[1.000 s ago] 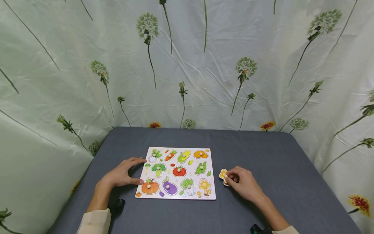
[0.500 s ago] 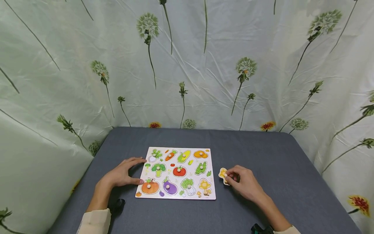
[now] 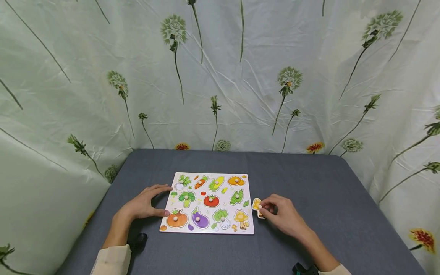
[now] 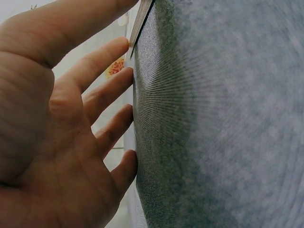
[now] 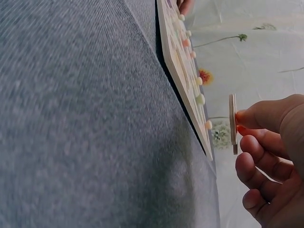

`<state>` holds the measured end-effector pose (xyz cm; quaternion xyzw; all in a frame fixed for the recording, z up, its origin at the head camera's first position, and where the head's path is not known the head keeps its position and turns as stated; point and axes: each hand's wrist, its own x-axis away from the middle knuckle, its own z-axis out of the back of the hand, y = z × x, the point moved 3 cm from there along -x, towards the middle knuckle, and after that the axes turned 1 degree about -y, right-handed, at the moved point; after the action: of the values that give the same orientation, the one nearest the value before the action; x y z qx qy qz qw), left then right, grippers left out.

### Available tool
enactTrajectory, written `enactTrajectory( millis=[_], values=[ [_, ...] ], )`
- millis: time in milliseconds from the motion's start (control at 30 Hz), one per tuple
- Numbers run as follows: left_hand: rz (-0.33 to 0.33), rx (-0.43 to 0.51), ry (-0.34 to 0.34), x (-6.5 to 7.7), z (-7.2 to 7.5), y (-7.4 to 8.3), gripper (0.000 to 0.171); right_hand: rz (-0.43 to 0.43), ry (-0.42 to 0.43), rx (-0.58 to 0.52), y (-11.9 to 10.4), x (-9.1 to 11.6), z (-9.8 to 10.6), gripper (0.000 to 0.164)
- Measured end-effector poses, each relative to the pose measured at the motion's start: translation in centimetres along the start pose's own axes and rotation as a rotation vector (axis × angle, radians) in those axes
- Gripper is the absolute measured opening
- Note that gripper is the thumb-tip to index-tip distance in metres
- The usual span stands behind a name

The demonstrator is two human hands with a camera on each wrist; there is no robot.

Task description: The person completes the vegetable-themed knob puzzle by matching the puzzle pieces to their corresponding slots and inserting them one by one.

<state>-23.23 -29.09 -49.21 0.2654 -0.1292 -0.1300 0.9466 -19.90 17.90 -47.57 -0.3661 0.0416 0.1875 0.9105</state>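
A white vegetable puzzle board (image 3: 225, 201) lies on the table, its knobbed pieces seated in several rows. At its lower right corner, a mushroom-shaped recess (image 3: 241, 217) shows its printed picture. The right hand (image 3: 283, 215) pinches a yellow mushroom puzzle piece (image 3: 256, 204) by its knob, just beyond the board's right edge. Side-on in the right wrist view, the mushroom piece (image 5: 232, 121) is held above the cloth, the thumb and a finger at its knob. Thumb and fingers spread, the left hand (image 3: 142, 204) rests against the board's left edge.
Dark grey cloth (image 3: 292, 173) covers the table. Behind and beside it hangs a pale curtain (image 3: 247, 95) with dandelion prints. A black wrist device (image 3: 137, 243) sits at the left wrist, another black device (image 3: 304, 269) near the right wrist.
The right hand has carried the mushroom piece a short way left, closer to the board's right edge. The left hand stays at the board's left edge.
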Motion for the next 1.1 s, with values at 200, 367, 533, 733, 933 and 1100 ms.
enactTrajectory(
  millis=[200,367,533,733,933,1100],
  values=[
    [-0.002,0.000,-0.001,0.0,0.0,0.0,0.092,0.019,-0.024,-0.033,-0.4,-0.1,-0.4,0.011],
    [-0.002,-0.003,-0.001,0.0,0.0,0.0,0.092,0.037,-0.045,-0.047,-0.8,-0.3,-1.0,0.010],
    [-0.005,0.000,-0.003,0.0,0.0,0.0,0.092,0.056,-0.060,-0.067,-1.2,-0.4,-1.8,0.011],
    [0.009,0.002,-0.015,0.0,-0.1,0.1,0.092,0.060,-0.095,-0.071,-1.6,-0.5,-2.8,0.009],
    [0.012,-0.001,-0.010,0.1,0.0,0.1,0.092,0.074,-0.110,-0.078,-1.9,-0.7,-3.6,0.008],
    [0.013,-0.004,-0.009,0.2,0.0,0.3,0.091,0.082,-0.116,-0.089,-1.9,-0.7,-4.3,0.010]
  ],
)
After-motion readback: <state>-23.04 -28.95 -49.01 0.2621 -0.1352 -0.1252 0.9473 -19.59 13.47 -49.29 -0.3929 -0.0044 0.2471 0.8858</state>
